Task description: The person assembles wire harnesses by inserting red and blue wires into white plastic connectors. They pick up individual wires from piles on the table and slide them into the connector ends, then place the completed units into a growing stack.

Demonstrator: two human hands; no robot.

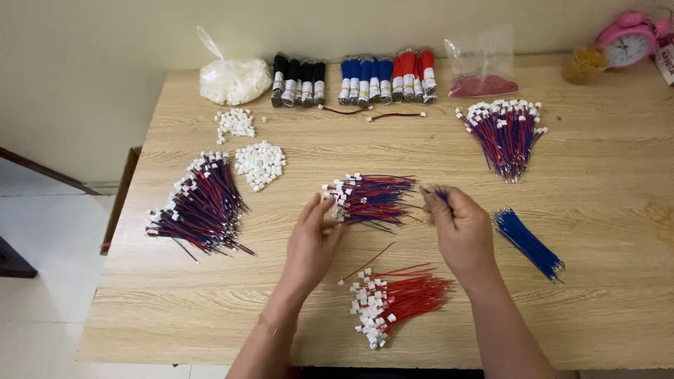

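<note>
My left hand (314,238) pinches a small white connector at the near end of a heap of red-and-blue wires with white plugs (372,198) in the table's middle. My right hand (458,228) is closed around a thin blue wire (437,192), its tip poking out above the fingers beside that heap. Just below both hands lies a bunch of red wires with white connectors (393,302). A bundle of plain blue wires (528,242) rests to the right of my right hand.
On the wooden table (604,309): a large red-blue wire pile (200,207) at left, another (507,133) at back right, loose white connectors (260,163), a bag of connectors (233,78), bundled black, blue and red wire packs (354,78), a bag of red bits (483,83), a pink clock (628,42).
</note>
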